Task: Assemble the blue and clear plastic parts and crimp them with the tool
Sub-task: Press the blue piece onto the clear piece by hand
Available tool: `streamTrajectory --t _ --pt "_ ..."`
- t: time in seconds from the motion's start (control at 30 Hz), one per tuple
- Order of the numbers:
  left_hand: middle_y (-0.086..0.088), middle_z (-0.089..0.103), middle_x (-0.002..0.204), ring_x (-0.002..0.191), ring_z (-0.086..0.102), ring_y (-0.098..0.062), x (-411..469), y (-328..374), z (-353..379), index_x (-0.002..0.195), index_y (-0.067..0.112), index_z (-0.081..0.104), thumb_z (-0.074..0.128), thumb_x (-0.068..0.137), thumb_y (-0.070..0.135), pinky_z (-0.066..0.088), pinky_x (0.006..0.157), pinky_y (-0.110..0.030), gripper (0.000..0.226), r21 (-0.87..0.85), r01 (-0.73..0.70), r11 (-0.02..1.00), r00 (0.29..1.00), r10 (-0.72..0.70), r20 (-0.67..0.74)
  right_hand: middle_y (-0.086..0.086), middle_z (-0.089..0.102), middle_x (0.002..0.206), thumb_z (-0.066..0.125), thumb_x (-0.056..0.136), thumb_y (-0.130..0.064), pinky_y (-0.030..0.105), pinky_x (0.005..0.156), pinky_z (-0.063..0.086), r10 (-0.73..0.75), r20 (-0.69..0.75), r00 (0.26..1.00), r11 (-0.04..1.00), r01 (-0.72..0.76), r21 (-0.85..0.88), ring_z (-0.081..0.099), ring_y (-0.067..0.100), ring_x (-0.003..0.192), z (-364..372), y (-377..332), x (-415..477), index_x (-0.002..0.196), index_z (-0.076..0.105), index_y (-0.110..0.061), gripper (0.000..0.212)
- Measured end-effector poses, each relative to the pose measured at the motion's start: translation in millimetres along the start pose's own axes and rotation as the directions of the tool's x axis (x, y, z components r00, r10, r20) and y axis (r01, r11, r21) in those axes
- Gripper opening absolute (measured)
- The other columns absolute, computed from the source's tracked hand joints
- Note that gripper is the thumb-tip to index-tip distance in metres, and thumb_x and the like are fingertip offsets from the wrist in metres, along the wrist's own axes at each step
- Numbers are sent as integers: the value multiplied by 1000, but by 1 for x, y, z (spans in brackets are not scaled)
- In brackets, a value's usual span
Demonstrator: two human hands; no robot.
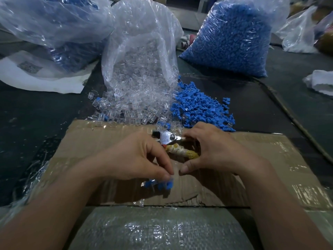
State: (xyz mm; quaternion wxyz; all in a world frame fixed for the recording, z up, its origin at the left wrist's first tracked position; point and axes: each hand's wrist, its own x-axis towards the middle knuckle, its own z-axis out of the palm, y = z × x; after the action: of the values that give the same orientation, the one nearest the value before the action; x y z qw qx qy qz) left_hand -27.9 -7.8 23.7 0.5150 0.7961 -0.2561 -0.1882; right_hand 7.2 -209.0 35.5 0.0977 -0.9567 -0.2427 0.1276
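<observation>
Over a taped cardboard sheet (111, 141), my left hand (137, 159) pinches small blue-and-clear parts (160, 184) between thumb and fingertips. My right hand (212, 150) curls round the crimping tool (169, 138), whose cloth-wrapped handles (182, 152) run into my palm. The tool's metal head points left, just above my left hand. Beyond the cardboard lie a heap of clear plastic parts (126, 112) spilling from an open bag and a heap of loose blue parts (200, 109).
A bag of clear parts (140, 51) stands at centre back, and a full bag of blue parts (232, 38) stands to its right. More plastic bags (50, 20) lie at the left. A woven plastic sack (156, 230) sits at the near edge.
</observation>
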Motion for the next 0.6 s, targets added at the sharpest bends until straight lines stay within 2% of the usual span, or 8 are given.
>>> streamTrajectory --t 0.13,0.23,0.3,0.33,0.4,0.43,0.5,0.6 --pt "6 69 64 52 54 -11 -1 2 0 75 32 74 81 64 33 40 50 -16 13 -14 -35 999 998 34 -43 -10 43 107 69 51 -70 27 83 33 5 8 1000 1000 -5 -10 38 10 101 0 1 0 130 43 -33 91" --pt "5 69 64 49 58 -8 0 4 -5 74 31 74 70 61 37 46 47 -12 15 -102 -32 994 959 1 -282 -10 44 108 66 53 -71 28 84 34 11 5 1000 1000 -11 5 38 11 103 -2 3 -1 130 43 -34 88" --pt "5 69 67 56 61 -6 4 0 -7 68 31 71 70 66 29 50 52 -11 3 -60 0 998 838 -33 -545 -11 45 107 65 57 -69 26 78 32 14 1 1000 999 -14 33 38 9 101 -2 3 -1 129 45 -35 82" --pt "5 67 64 58 59 -1 8 -5 -8 71 33 68 71 71 21 48 54 -8 13 27 43 999 734 -13 -679 -11 45 106 65 59 -68 25 75 29 14 -2 1000 999 -14 41 38 8 99 -2 3 -1 128 46 -34 80" --pt "12 62 70 61 56 7 12 -13 -12 84 28 66 70 78 11 44 56 -5 19 134 153 979 562 25 -827 -11 45 106 64 62 -67 25 75 29 18 -8 1000 998 -17 55 39 7 98 -2 3 -1 129 46 -34 77" --pt "10 62 76 64 56 5 13 -16 -14 93 24 66 69 79 11 45 59 -7 19 155 201 967 517 29 -856 -11 45 107 63 63 -67 25 76 31 21 -11 1000 998 -21 62 40 7 99 -2 4 -1 129 46 -33 76" --pt "2 60 87 72 55 -5 15 -24 -20 104 18 66 69 80 13 46 69 -19 25 194 285 939 487 32 -873 -10 45 107 62 63 -67 28 81 36 26 -15 1000 997 -25 74 42 9 101 -3 4 0 129 46 -33 76" --pt "2 55 93 77 52 -12 20 -33 -24 108 14 66 70 80 17 39 74 -26 29 254 366 895 516 31 -856 -11 47 108 63 64 -67 30 84 39 23 -23 999 996 -21 87 44 9 101 -3 4 0 128 48 -32 75"
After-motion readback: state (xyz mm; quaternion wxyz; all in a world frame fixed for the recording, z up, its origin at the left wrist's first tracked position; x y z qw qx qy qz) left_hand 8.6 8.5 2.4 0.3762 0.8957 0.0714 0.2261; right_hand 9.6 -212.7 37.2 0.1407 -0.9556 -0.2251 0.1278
